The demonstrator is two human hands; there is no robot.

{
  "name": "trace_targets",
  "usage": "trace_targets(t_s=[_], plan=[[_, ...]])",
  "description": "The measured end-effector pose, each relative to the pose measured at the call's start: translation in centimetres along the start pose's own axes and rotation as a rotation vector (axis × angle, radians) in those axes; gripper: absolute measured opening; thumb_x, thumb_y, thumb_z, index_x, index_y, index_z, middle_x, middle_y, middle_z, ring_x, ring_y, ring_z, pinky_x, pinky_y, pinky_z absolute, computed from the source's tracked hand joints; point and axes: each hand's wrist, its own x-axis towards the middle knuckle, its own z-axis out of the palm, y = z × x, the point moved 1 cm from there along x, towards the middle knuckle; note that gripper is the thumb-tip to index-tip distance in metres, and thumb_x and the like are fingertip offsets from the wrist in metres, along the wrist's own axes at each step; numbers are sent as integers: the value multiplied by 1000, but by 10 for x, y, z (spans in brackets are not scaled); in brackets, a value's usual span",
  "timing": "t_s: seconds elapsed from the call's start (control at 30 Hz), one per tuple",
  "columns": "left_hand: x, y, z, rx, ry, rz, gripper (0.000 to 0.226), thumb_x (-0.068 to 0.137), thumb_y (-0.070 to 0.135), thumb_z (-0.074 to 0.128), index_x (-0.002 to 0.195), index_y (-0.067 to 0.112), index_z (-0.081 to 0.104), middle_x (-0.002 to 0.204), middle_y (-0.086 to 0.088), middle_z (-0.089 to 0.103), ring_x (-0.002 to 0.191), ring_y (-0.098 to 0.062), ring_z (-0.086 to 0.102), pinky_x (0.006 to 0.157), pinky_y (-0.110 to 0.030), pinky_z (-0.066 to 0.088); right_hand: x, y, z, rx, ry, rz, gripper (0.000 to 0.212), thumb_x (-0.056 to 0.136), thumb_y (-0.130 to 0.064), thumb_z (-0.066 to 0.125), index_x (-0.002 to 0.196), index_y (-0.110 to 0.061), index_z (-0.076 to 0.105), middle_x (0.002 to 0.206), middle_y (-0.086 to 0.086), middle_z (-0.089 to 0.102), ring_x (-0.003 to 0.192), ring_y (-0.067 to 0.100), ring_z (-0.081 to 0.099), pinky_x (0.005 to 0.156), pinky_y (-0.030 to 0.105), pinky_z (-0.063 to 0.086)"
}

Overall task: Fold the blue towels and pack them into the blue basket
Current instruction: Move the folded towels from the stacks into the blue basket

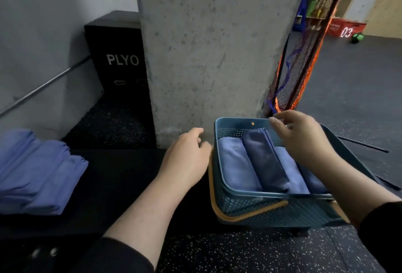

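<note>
A concrete pillar [208, 55] rises behind our black bench [121, 177], a PLYO box [117, 55] beside it. The blue basket [269, 209] sits at the bench's right end holding folded towels [237, 164] upright; more towels [37, 172] lie stacked at its left edge. Our left hand [185, 159] and right hand [302, 137] hover loosely curled, empty.

Soft matt cloth towels [237, 164] fill a perforated plastic basket [272, 209]; behind it stands a rough, pitted concrete pillar [213, 44], and the rubber floor [250, 253] is speckled.

Teal latticed basket [269, 209], blue towels [237, 164], orange handle [250, 211]
</note>
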Motion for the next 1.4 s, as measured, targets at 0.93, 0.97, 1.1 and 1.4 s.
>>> trace_targets(t_s=[0.93, 0.97, 1.1, 1.4], plan=[[-28, -312, -215, 202, 796, -582, 49, 98, 42, 53, 140, 16, 54, 138, -13, 58, 127, -34, 52, 102, -44, 40, -143, -273, 277, 698, -828, -231, 36, 98, -33, 59, 133, -27, 60, 119, -20, 67, 105, -10, 61, 95, 15, 47], [-28, -317, -215, 198, 762, -594, 51, 97, 45, 54, 139, 16, 54, 136, -14, 60, 125, -35, 54, 101, -44, 41, -142, -280, 282, 709, -833, -224, 40, 97, -33, 60, 137, -25, 58, 125, -18, 65, 108, -9, 60, 96, 15, 45], [-29, -327, -221, 131, 743, -586, 58, 90, 51, 64, 132, 12, 58, 131, -14, 64, 121, -36, 57, 98, -43, 46, -136, -316, 309, 721, -829, -82, 39, 95, -36, 63, 128, -16, 62, 123, -7, 68, 108, 9, 64, 101, 33, 49], [-27, -325, -219, 20, 698, -553, 38, 79, 51, 74, 97, 22, 58, 88, 3, 68, 85, -28, 65, 80, -42, 54, -127, -364, 351, 881, -867, 396, 26, 88, -33, 73, 102, -11, 69, 95, 7, 74, 88, 27, 71, 85, 43, 59]])
